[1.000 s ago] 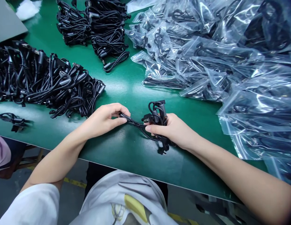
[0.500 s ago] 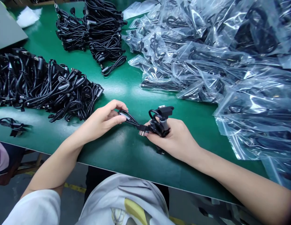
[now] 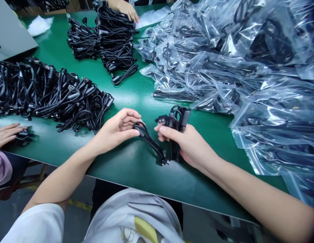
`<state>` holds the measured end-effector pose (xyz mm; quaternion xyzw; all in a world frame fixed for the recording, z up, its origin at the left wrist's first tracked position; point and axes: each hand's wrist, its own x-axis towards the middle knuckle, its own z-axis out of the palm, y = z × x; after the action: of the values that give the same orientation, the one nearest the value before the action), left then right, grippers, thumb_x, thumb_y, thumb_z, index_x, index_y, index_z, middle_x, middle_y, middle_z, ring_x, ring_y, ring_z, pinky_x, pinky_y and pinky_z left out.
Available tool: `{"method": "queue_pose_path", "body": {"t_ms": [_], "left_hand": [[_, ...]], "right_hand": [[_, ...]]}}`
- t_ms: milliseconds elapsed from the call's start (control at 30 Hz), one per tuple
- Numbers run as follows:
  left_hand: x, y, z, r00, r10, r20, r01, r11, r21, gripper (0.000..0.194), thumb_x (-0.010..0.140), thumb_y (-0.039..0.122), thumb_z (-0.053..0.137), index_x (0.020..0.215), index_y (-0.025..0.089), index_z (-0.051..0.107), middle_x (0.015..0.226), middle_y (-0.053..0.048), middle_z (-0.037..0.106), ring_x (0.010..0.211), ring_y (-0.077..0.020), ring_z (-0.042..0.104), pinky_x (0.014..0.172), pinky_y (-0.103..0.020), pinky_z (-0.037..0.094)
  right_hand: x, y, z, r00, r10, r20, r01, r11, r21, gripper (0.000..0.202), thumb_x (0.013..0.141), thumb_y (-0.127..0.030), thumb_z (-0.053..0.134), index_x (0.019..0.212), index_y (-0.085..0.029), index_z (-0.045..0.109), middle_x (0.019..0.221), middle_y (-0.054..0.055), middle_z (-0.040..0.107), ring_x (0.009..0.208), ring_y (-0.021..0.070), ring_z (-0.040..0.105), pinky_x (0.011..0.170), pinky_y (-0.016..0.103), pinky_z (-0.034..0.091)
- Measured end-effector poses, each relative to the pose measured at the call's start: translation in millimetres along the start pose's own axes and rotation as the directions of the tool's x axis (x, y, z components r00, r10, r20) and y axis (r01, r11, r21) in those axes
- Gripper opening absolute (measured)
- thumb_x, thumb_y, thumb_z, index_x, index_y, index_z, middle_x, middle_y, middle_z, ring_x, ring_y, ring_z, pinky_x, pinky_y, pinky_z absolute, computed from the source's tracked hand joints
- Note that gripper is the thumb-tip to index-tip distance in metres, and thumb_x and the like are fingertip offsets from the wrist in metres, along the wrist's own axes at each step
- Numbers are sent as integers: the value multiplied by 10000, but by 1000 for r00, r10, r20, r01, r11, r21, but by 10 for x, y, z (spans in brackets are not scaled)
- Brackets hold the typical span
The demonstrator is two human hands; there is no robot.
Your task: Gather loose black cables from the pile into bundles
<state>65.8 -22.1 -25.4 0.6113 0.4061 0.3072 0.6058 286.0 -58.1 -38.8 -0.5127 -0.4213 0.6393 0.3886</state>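
Between thumb and fingers, my left hand (image 3: 121, 126) grips one end of a black bundled cable (image 3: 150, 141). The cable slants down to the right, its connector end low over the green table (image 3: 136, 172). To the right, my right hand (image 3: 183, 136) is closed around another black cable bundle (image 3: 173, 148) held roughly upright. A loop and a grey-black cylinder stick out above that fist, and a connector shows at its left side. The right hand and its bundle are partly blurred. The lower end of the left cable comes close to the right bundle; whether they touch I cannot tell.
Coiled black cables (image 3: 53, 94) lie heaped on the left, with another pile (image 3: 116, 44) at the back. Clear plastic bags (image 3: 210, 71) of cables cover the right side. Another person's hand (image 3: 6, 133) rests by a cable at far left; one more hand (image 3: 128, 10) is at the back.
The cable in my left hand has swung its connector end downward, away from my right fist. The right bundle has turned more upright. Other people's hands have appeared at far left and at the back.
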Motion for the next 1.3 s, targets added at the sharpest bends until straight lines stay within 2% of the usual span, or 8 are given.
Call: {"method": "queue_pose_path", "body": {"t_ms": [133, 233, 333, 400, 467, 633, 967, 1300], "left_hand": [[27, -41, 114, 985, 127, -116, -120, 991, 66, 421, 788, 257, 780, 1116, 205, 522, 1148, -57, 646, 988, -143, 669, 898, -265, 539], [29, -59, 151, 965, 176, -196, -159, 982, 98, 412, 812, 332, 756, 1122, 207, 516, 1166, -66, 630, 914, -135, 664, 827, -264, 552], [-4, -73, 170, 1000, -4, 2, 4, 993, 119, 253, 861, 353, 700, 981, 168, 577, 856, -24, 661, 707, -114, 634, 674, -243, 533], [-33, -91, 205, 963, -158, 216, 131, 982, 136, 229, 844, 337, 718, 929, 154, 610, 761, -10, 667, 654, -111, 616, 648, -244, 517], [-52, -112, 262, 917, -231, 326, 200, 972, 127, 241, 825, 339, 738, 933, 155, 625, 776, -17, 695, 681, -118, 623, 680, -256, 516], [-45, -112, 383, 909, -287, 303, 281, 958, 65, 305, 831, 433, 727, 812, 158, 597, 702, -8, 675, 648, -119, 605, 657, -256, 498], [-1, -136, 296, 863, -290, 413, 405, 887, -224, 343, 867, 480, 667, 852, 139, 641, 622, 9, 558, 555, -100, 462, 552, -239, 361], [15, -124, 293, 837, -321, 444, 449, 866, -220, 335, 861, 488, 633, 815, 157, 612, 615, 9, 490, 576, -129, 388, 578, -272, 299]], "right_hand": [[46, 60, 88, 970, 87, 227, -156, 940, 304, 337, 632, -296, 905, 871, -176, 700, 842, 15, 732, 794, 166, 689, 847, 338, 557], [51, 59, 105, 982, 37, 186, -110, 912, 396, 282, 691, -289, 866, 899, -179, 711, 881, 26, 756, 868, 181, 716, 907, 354, 572], [82, 30, 48, 1000, -19, 7, 14, 891, 453, 200, 782, -305, 785, 942, -205, 717, 1052, 30, 765, 1048, 191, 709, 994, 349, 556], [107, 16, -4, 997, -42, -70, 69, 887, 456, 178, 801, -307, 764, 946, -218, 711, 1109, 21, 757, 1127, 196, 688, 1027, 348, 545], [121, 13, -43, 994, -73, -83, 103, 888, 447, 185, 803, -324, 768, 949, -225, 710, 1115, 16, 755, 1153, 203, 680, 1047, 359, 539], [100, 0, -62, 987, -153, -42, 156, 889, 431, 208, 774, -329, 807, 936, -230, 721, 1103, 8, 757, 1148, 219, 688, 1055, 384, 543], [130, -57, -84, 995, -77, -63, 97, 896, 434, 253, 717, -331, 839, 915, -224, 722, 1106, 17, 757, 1136, 225, 691, 992, 347, 581], [145, -29, -90, 994, -93, -59, 109, 898, 427, 298, 709, -350, 849, 929, -226, 691, 1119, 26, 751, 1119, 219, 697, 1007, 359, 574]]}}
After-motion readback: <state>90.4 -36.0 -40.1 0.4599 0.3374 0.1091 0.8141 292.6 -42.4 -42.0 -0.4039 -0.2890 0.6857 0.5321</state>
